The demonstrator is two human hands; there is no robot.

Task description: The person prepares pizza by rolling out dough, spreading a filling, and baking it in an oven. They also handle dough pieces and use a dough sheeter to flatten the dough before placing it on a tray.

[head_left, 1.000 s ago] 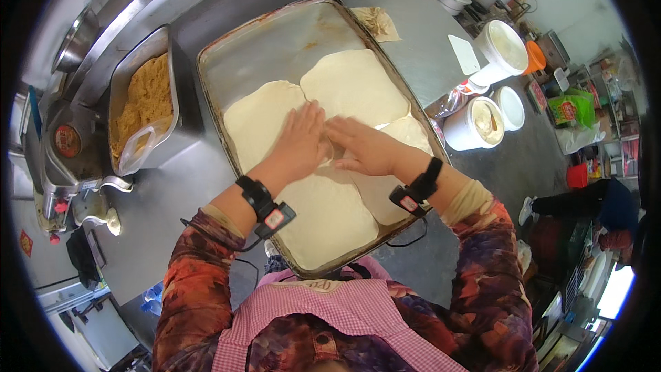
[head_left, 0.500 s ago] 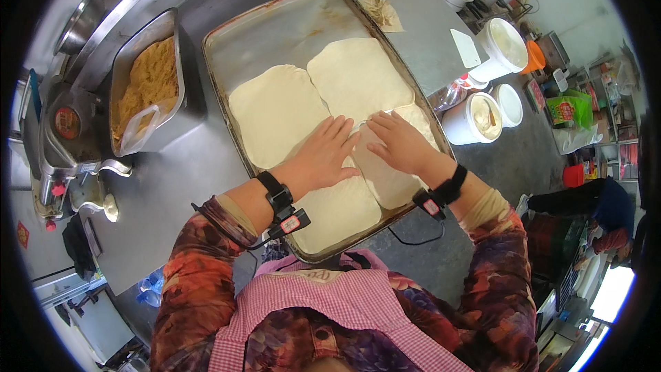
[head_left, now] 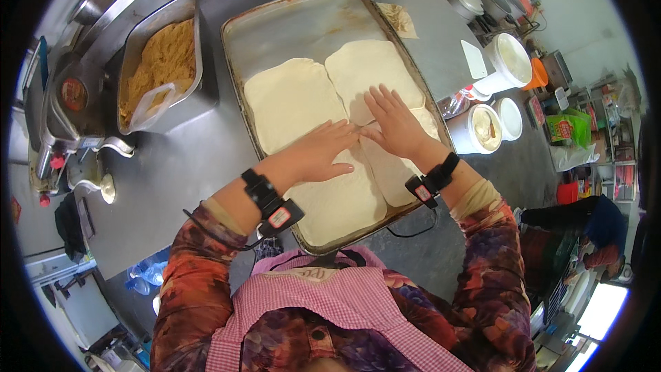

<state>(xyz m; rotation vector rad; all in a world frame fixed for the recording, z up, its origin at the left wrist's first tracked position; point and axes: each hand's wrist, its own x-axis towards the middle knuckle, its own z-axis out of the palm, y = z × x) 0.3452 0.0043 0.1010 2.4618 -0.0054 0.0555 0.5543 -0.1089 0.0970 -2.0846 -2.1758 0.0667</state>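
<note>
Four-sided pale dough sheets lie side by side on a large metal baking tray (head_left: pixel 296 31). My left hand (head_left: pixel 323 151) rests flat where the far left sheet (head_left: pixel 289 100) meets the near left sheet (head_left: pixel 337 210), its fingers pointing right and its thumb apart. My right hand (head_left: pixel 399 127) is open over the seam between the far right sheet (head_left: pixel 372 69) and the near right sheet (head_left: pixel 391 178), fingers stretched away from me. The left fingertips come close to the right thumb near the middle, where the sheets meet. Neither hand holds anything.
A deep steel container (head_left: pixel 200 62) of brown crumbly filling (head_left: pixel 165 55) stands left of the tray, with a clear plastic scoop (head_left: pixel 151 107) in it. Beyond it is a scale-like machine (head_left: pixel 72 107). White buckets (head_left: pixel 475 131) stand at the right, past the steel table's edge.
My right hand has shifted away from me, its fingers now reaching onto the far right sheet. My left hand has turned so its fingers point more to the right. The view has shifted slightly.
</note>
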